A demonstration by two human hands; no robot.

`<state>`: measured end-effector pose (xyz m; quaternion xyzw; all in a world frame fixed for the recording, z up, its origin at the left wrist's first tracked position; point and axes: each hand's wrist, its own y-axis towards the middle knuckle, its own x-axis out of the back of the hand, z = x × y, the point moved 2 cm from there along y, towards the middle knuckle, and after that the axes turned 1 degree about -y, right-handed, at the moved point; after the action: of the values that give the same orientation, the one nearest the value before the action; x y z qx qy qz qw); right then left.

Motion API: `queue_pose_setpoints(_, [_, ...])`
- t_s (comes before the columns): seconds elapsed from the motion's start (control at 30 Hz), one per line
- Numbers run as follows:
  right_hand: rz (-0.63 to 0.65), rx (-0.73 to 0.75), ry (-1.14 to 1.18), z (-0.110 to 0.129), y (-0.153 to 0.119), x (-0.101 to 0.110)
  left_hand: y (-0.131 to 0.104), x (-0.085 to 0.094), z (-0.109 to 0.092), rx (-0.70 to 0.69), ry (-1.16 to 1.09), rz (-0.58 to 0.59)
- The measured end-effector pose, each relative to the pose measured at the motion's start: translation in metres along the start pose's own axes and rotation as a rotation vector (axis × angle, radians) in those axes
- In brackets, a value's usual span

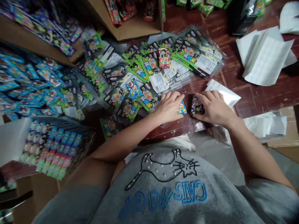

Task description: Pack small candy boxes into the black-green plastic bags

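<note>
Now, from your head camera, both hands are down on the dark red worktop (pixel 257 96), close together right in front of you. Your left hand (pixel 168 107) lies curled, fingers together, over a small bright packet (pixel 182 108) whose blue and yellow corner peeks out at the fingertips. Your right hand (pixel 213 107) is clamped on a small dark packet (pixel 196 106), thumb and fingers pinching its edges. The two packets sit just beside each other, apart by a narrow gap, on a crinkled clear plastic sheet (pixel 187 124).

To do this well, I'd say keep the pinch on the edges, since that glossy wrap looks slippery, and keep each packet flat against the sheet.

Beyond your hands spreads a loose fan of glossy printed cards (pixel 149 63), black with green trim, in clear sleeves that catch the light. A small red box (pixel 163 58) stands upright among them. To your left, a heap of blue packets (pixel 28 81) and a tray of slim boxes (pixel 58 149) in neat rows. To your right, matte white paper sheets (pixel 266 59), flat and rectangular. A brown cardboard box (pixel 130 29) sits at the back.
</note>
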<state>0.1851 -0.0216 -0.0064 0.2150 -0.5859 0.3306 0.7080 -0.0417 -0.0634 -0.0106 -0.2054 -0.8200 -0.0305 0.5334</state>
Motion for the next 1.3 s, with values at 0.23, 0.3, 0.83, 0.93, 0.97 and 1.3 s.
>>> queue_pose_setpoints(0.23, [0.044, 0.038, 0.007, -0.001, -0.013, -0.021, 0.007, -0.008, -0.007, -0.112, -0.028, 0.076])
queue_pose_setpoints(0.3, [0.008, 0.102, 0.009, 0.002, -0.011, -0.020, 0.004, 0.002, -0.007, -0.163, -0.016, 0.072])
queue_pose_setpoints(0.83, [-0.290, -0.509, -0.046, -0.145, 0.332, 0.074, 0.114, 0.097, 0.106, 0.059, 0.204, -0.158])
queue_pose_setpoints(0.93, [-0.363, -0.710, -0.029, -0.150, 0.369, 0.059, 0.106, 0.089, 0.089, 0.025, 0.109, -0.207])
queue_pose_setpoints(0.97, [-0.392, -0.747, -0.024, -0.149, 0.376, 0.053, 0.104, 0.088, 0.084, 0.006, 0.084, -0.205])
queue_pose_setpoints(1.3, [-0.205, -0.101, 0.207, -0.114, 0.169, 0.100, 0.082, 0.084, 0.060, -0.084, -0.053, -0.178])
